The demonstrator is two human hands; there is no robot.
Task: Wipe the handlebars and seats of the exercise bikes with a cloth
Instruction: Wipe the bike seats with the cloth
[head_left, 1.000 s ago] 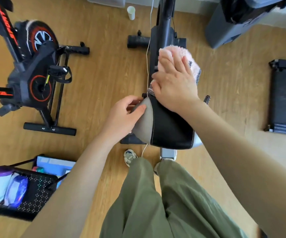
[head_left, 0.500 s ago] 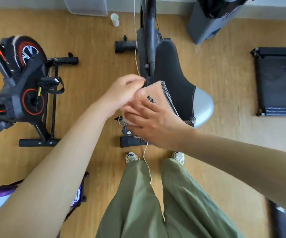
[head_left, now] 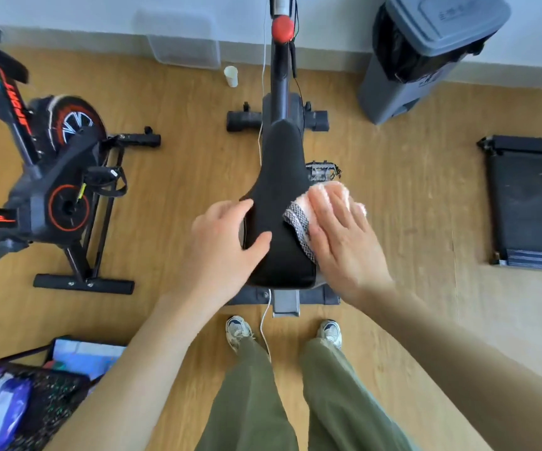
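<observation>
Wooden floor (head_left: pixel 172 177) spread beneath the black seat (head_left: pixel 279 177). The left hand (head_left: pixel 222 245) lay open against the seat's left side, thumb on top. The right hand (head_left: pixel 344 242) pressed flat-fingered on a pink cloth (head_left: pixel 299 219) at the seat's right edge, hiding most of it. A second bike (head_left: pixel 52 177) was cut off at the left.

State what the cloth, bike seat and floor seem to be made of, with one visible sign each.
The cloth looks like fleecy fabric, perhaps microfibre: fuzzy pink pile, woven grey edge. The seat looks like matte black synthetic, possibly faux leather: smooth, dull surface. The floor looks like wood or laminate: grain, plank seams.
</observation>
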